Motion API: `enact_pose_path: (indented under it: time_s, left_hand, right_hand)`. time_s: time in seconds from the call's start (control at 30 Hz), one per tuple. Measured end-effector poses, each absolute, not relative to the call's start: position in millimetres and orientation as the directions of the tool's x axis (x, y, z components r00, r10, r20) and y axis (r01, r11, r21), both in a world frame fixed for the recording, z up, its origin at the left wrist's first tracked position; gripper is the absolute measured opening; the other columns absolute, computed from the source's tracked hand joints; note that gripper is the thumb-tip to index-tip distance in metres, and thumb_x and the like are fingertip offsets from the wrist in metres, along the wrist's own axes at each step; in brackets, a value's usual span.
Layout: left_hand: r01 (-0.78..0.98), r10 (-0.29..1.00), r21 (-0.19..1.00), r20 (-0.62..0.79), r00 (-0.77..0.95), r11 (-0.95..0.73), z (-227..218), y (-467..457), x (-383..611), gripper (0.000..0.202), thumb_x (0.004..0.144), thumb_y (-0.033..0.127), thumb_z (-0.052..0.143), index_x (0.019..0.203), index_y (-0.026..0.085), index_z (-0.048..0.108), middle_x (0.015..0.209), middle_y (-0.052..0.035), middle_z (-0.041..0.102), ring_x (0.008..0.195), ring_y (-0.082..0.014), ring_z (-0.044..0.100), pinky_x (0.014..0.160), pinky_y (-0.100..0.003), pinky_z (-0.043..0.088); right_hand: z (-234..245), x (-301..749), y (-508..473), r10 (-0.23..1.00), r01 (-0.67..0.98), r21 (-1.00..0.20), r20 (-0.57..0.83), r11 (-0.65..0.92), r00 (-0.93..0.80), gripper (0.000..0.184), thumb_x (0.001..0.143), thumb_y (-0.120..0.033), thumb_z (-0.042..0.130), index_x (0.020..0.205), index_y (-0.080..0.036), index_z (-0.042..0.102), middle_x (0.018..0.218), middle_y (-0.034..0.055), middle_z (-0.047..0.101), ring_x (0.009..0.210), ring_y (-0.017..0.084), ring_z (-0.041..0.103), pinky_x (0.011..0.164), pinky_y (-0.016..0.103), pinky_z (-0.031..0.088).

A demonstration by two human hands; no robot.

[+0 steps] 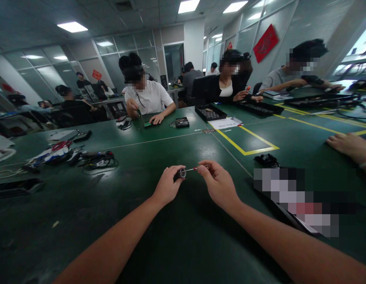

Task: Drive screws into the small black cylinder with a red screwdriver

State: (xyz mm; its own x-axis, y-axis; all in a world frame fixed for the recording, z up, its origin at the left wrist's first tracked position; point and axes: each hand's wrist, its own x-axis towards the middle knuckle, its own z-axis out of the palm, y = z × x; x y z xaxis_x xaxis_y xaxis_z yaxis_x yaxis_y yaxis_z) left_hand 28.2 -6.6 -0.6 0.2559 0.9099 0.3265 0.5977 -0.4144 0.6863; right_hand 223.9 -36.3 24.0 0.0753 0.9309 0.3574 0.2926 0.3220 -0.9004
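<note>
Between the thumb and fingers of my left hand [168,185] is a small dark round part [182,173] with a pale ring on its open end, which faces right. My right hand [219,182] pinches the handle of a screwdriver [195,169]. Its thin metal shaft points left, and the tip reaches the ringed end of the round part. Whether the tip touches inside cannot be made out. Both hands are raised over the green table [177,232], and my right fingers hide most of the handle.
Bundled cables [98,159] and a dark tray [17,187] lie at left. A black parts tray [210,112] and a white paper [226,123] are farther back. Yellow tape marks the right side, near another person's hand [350,148]. Across the table a person in white [150,96] works on a green board.
</note>
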Motion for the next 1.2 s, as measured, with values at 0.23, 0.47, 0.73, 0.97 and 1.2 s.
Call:
enact_pose_path:
  time_s: [0.23, 0.47, 0.73, 0.97, 1.2]
  left_hand:
    - [0.546, 0.923, 0.747, 0.339, 0.18, -0.381, -2.9, -4.5, 25.9, 0.037, 0.088, 0.013, 0.066, 0.123, 0.024, 0.064, 0.123, -0.0054, 0.065, 0.117, -0.0238, 0.059, 0.107, -0.042, 0.045]
    - [0.555, 0.924, 0.739, 0.319, 0.213, -0.383, 3.3, -5.9, 27.7, 0.037, 0.087, 0.014, 0.067, 0.123, 0.026, 0.066, 0.124, -0.0053, 0.067, 0.117, -0.0263, 0.059, 0.107, -0.046, 0.044]
    - [0.591, 0.915, 0.699, 0.304, 0.264, -0.402, 6.3, -7.6, 27.9, 0.037, 0.088, 0.017, 0.067, 0.124, 0.028, 0.066, 0.121, -0.0037, 0.069, 0.111, -0.0255, 0.06, 0.104, -0.047, 0.043]
    - [0.596, 0.916, 0.695, 0.293, 0.275, -0.402, 3.4, -6.5, 27.1, 0.038, 0.089, 0.02, 0.067, 0.125, 0.03, 0.064, 0.125, -0.0039, 0.068, 0.117, -0.0262, 0.058, 0.113, -0.055, 0.033]
    - [0.595, 0.917, 0.698, 0.305, 0.258, -0.4, 1.8, -5.6, 25.7, 0.038, 0.088, 0.02, 0.068, 0.124, 0.03, 0.066, 0.121, -0.0039, 0.069, 0.114, -0.0262, 0.058, 0.108, -0.05, 0.039]
  right_hand:
    - [23.9, 227.6, -33.2, 0.913, 0.202, -0.919, 0.373, 0.338, 0.167, 0.028, 0.097, -0.047, 0.052, 0.102, -0.022, 0.062, 0.09, 0.0053, 0.069, 0.084, 0.021, 0.065, 0.08, 0.037, 0.051]
    - [23.3, 227.7, -31.2, 0.938, 0.223, -0.924, 0.337, 0.312, 0.085, 0.029, 0.095, -0.047, 0.056, 0.106, -0.021, 0.064, 0.091, 0.006, 0.072, 0.087, 0.023, 0.069, 0.081, 0.038, 0.051]
    - [28.3, 230.3, -30.5, 0.927, 0.249, -0.921, 0.342, 0.299, 0.151, 0.032, 0.094, -0.05, 0.058, 0.099, -0.02, 0.068, 0.087, 0.0062, 0.073, 0.083, 0.023, 0.069, 0.078, 0.036, 0.051]
    - [32.9, 234.5, -27.9, 0.931, 0.38, -0.899, 0.308, 0.217, 0.198, 0.042, 0.09, -0.059, 0.058, 0.078, -0.02, 0.068, 0.065, 0.0018, 0.066, 0.059, 0.018, 0.058, 0.057, 0.03, 0.041]
    - [35.1, 233.3, -33.5, 0.933, 0.435, -0.868, 0.33, 0.239, 0.146, 0.037, 0.089, -0.055, 0.061, 0.074, -0.021, 0.065, 0.057, -0.0011, 0.058, 0.053, 0.016, 0.053, 0.053, 0.03, 0.037]
